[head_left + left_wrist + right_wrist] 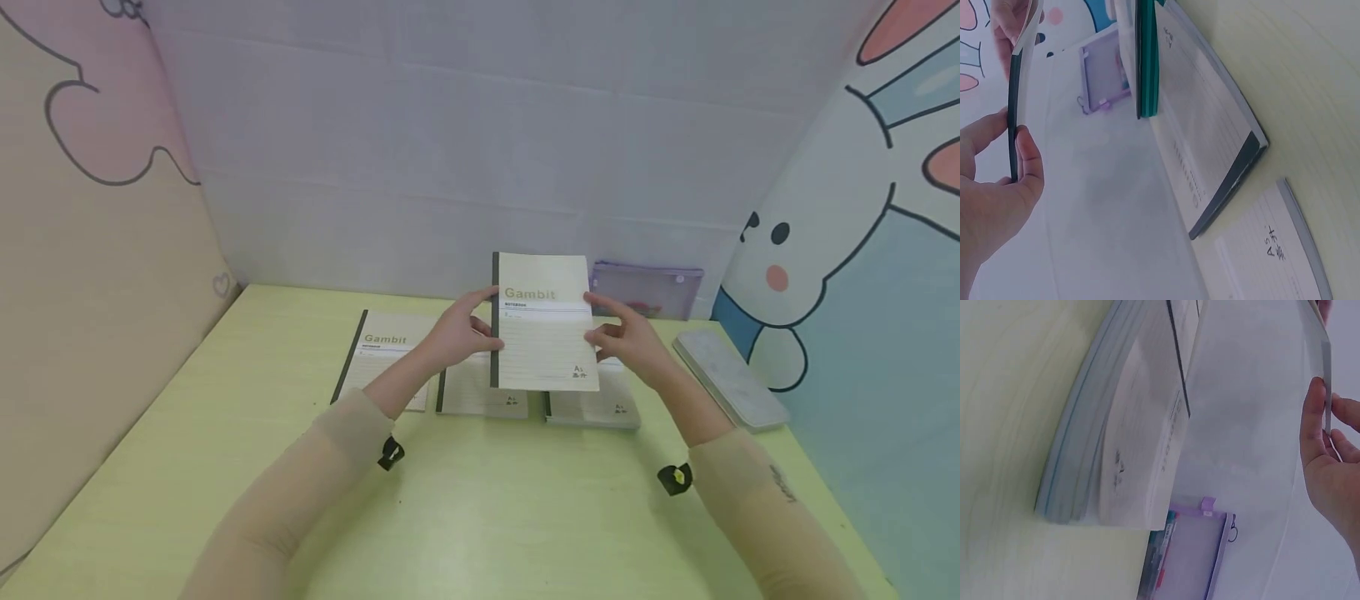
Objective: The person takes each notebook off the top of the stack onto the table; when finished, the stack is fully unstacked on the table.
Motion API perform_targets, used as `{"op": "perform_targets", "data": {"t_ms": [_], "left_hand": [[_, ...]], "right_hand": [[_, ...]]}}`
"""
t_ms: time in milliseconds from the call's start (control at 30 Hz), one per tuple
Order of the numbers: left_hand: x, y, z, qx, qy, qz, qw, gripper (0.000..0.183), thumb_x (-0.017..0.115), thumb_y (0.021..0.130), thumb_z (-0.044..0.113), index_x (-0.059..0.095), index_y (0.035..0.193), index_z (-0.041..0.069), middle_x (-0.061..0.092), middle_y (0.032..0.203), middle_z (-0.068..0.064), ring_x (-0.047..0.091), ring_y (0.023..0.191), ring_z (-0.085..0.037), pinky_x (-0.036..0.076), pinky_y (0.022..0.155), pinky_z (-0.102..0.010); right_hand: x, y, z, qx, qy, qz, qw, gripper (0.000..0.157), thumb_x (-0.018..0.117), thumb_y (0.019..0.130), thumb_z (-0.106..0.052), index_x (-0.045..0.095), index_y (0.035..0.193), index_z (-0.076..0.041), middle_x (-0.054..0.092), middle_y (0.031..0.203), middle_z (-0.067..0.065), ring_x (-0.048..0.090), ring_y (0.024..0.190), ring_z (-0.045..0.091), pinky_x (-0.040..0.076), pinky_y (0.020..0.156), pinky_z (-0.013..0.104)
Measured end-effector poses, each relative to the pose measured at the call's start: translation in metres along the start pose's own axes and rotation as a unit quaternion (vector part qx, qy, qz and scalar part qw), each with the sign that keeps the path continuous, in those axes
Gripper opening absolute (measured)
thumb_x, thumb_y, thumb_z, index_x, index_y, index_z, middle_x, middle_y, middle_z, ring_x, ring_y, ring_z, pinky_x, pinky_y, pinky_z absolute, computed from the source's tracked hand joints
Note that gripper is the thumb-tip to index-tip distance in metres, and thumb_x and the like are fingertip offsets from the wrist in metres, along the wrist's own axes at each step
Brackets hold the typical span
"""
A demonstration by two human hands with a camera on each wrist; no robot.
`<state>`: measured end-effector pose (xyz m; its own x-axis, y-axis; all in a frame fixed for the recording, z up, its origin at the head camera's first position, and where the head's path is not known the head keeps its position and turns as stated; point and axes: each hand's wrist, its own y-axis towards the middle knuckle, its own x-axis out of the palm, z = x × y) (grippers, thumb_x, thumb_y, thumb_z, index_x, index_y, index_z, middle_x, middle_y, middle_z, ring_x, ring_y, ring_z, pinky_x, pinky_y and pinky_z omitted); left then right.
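A white notebook [546, 350] with a dark spine and the word "Gambit" on its cover is held up above the table, front towards me. My left hand [456, 333] pinches its spine edge between fingers and thumb. On the opposite edge, my right hand [633, 343] pinches the pages and cover. The left wrist view shows the left fingers [1030, 159] on either side of the dark spine. Below lie similar notebooks: one on the left [386, 375], a middle one [476, 393] partly hidden, and a thick stack [592, 407] at the right, partly covered by the held notebook.
A purple translucent zip pouch [678, 292] with pens inside leans against the back wall. At the right edge of the pale table [480, 500] lies a flat grey-white case [729, 379]. Printed cloth walls stand at the back and both sides.
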<state>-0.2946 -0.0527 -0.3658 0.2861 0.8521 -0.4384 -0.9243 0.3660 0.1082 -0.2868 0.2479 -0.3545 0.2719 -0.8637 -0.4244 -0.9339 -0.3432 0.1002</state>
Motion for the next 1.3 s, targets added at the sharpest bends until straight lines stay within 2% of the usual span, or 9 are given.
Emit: {"op": "perform_targets", "data": {"t_ms": [67, 167, 333, 500, 700, 867, 1067, 1167, 1300], "left_hand": [[-0.009, -0.001, -0.001, -0.002, -0.001, 0.002, 1.0000, 0.089, 0.077, 0.077, 0.011, 0.028, 0.149, 0.026, 0.031, 0.149, 0.002, 0.061, 0.089, -0.014, 0.052, 0.069, -0.028], [-0.023, -0.005, -0.003, -0.003, -0.012, 0.005, 0.9999, 0.088, 0.077, 0.077, 0.011, 0.028, 0.149, 0.028, 0.030, 0.149, 0.002, 0.061, 0.091, -0.016, 0.052, 0.071, -0.030], [-0.047, -0.013, -0.007, -0.005, -0.028, 0.016, 0.9995, 0.087, 0.077, 0.078, 0.011, 0.029, 0.148, 0.030, 0.031, 0.149, 0.004, 0.060, 0.093, -0.018, 0.051, 0.076, -0.031], [-0.073, -0.022, -0.013, -0.019, -0.039, 0.019, 0.9989, 0.086, 0.077, 0.079, 0.012, 0.029, 0.148, 0.032, 0.030, 0.150, 0.006, 0.059, 0.095, -0.017, 0.049, 0.075, -0.030], [-0.105, -0.035, -0.020, -0.032, -0.029, 0.022, 0.9988, 0.086, 0.076, 0.080, 0.012, 0.028, 0.148, 0.034, 0.028, 0.151, 0.008, 0.058, 0.097, -0.018, 0.050, 0.080, -0.031], [-0.131, -0.047, -0.030, -0.045, -0.021, 0.024, 0.9985, 0.085, 0.076, 0.080, 0.016, 0.028, 0.147, 0.036, 0.035, 0.145, 0.008, 0.058, 0.100, -0.017, 0.049, 0.086, -0.032], [-0.159, -0.062, -0.044, -0.046, -0.011, 0.022, 0.9986, 0.085, 0.077, 0.079, 0.024, 0.027, 0.148, 0.035, 0.034, 0.146, 0.009, 0.059, 0.100, -0.016, 0.043, 0.095, -0.038], [-0.170, -0.067, -0.052, -0.053, -0.016, 0.020, 0.9983, 0.088, 0.078, 0.078, 0.023, 0.026, 0.149, 0.033, 0.035, 0.145, 0.007, 0.061, 0.098, -0.015, 0.041, 0.097, -0.039], [-0.185, -0.076, -0.062, -0.062, -0.015, 0.017, 0.9978, 0.090, 0.077, 0.079, 0.022, 0.023, 0.150, 0.029, 0.035, 0.147, 0.003, 0.062, 0.097, -0.015, 0.039, 0.098, -0.042]], "right_hand": [[0.004, 0.002, -0.008, -0.003, 0.018, -0.006, 1.000, 0.068, 0.064, 0.090, -0.009, 0.032, 0.148, -0.017, 0.038, 0.137, 0.012, 0.060, 0.084, 0.008, 0.057, 0.069, 0.034], [0.012, 0.006, -0.018, -0.011, 0.033, -0.012, 0.999, 0.070, 0.065, 0.087, -0.005, 0.031, 0.148, -0.015, 0.041, 0.129, 0.010, 0.056, 0.088, 0.007, 0.056, 0.073, 0.028], [0.028, 0.014, -0.030, -0.015, 0.041, -0.007, 0.999, 0.072, 0.069, 0.084, -0.005, 0.035, 0.147, -0.013, 0.037, 0.143, 0.006, 0.055, 0.097, 0.007, 0.052, 0.080, 0.020], [0.047, 0.025, -0.040, -0.014, 0.051, -0.005, 0.999, 0.067, 0.070, 0.085, -0.010, 0.040, 0.144, -0.015, 0.040, 0.144, 0.006, 0.057, 0.102, 0.009, 0.049, 0.083, 0.019], [0.074, 0.037, -0.051, -0.024, 0.071, -0.041, 0.996, 0.077, 0.073, 0.081, -0.009, 0.035, 0.147, -0.021, 0.031, 0.149, -0.003, 0.053, 0.109, 0.018, 0.050, 0.081, 0.023], [0.099, 0.047, -0.056, -0.023, 0.098, -0.079, 0.992, 0.086, 0.073, 0.080, -0.003, 0.028, 0.150, -0.024, 0.021, 0.152, -0.007, 0.049, 0.112, 0.022, 0.053, 0.081, 0.026], [0.130, 0.056, -0.060, -0.014, 0.119, -0.110, 0.987, 0.093, 0.074, 0.079, -0.001, 0.022, 0.151, -0.027, 0.023, 0.153, -0.010, 0.052, 0.107, 0.024, 0.053, 0.083, 0.029], [0.143, 0.057, -0.070, -0.008, 0.109, -0.121, 0.987, 0.095, 0.076, 0.077, -0.001, 0.021, 0.151, -0.025, 0.023, 0.153, -0.009, 0.053, 0.103, 0.024, 0.052, 0.082, 0.027], [0.159, 0.058, -0.087, -0.018, 0.070, -0.146, 0.987, 0.097, 0.075, 0.077, 0.000, 0.016, 0.153, -0.017, 0.010, 0.158, -0.002, 0.051, 0.106, 0.027, 0.051, 0.082, 0.024]]}}
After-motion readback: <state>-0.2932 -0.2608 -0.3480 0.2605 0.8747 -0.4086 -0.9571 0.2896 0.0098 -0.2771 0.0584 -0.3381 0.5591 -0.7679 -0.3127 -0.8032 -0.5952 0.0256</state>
